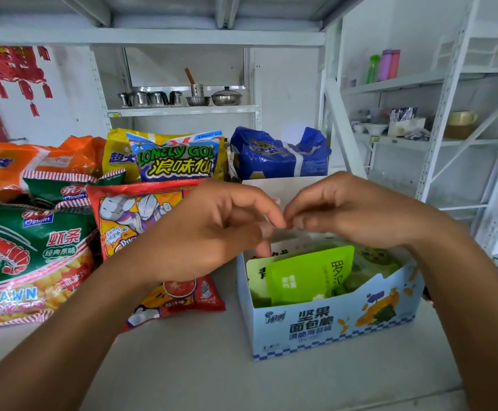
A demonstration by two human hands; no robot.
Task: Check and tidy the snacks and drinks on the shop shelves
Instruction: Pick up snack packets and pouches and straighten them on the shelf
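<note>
Straightening the green packets [310, 277] in the display box [330, 327] probably needs light nudges. The left hand [209, 229] and right hand [351, 212] meet at curled fingertips; I cannot tell if the hands pinch anything.

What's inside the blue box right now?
Green packets stand in the box, a bright one in front, paler ones behind. The left hand and right hand cover its back part; the front wall hides the bottom.

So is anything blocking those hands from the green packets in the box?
Nothing visible. The left hand and right hand hang above the open light-blue cardboard box, the bright green plastic packets just below them.
</note>
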